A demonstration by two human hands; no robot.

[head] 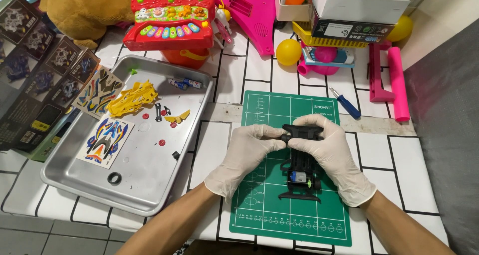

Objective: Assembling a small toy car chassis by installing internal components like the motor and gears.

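Both gloved hands, left hand [246,153] and right hand [330,150], grasp the front end of a black toy car chassis [301,168] with clenched fingers. Its small silver motor [298,176] is exposed, above a green cutting mat [292,210].

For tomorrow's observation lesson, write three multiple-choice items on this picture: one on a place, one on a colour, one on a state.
1. Where does the yellow car body shell lie?
A. in the metal tray
B. on the green cutting mat
C. on the toy keyboard

2. What colour is the screwdriver handle?
A. red
B. blue
C. yellow

3. How is the black toy car chassis held?
A. by neither hand
B. by one hand only
C. by both hands at its far end

Answers: 1 A, the shell rests inside the tray. 2 B, the handle beside the mat is blue. 3 C, the left hand and right hand, both gloved, grip its top end.
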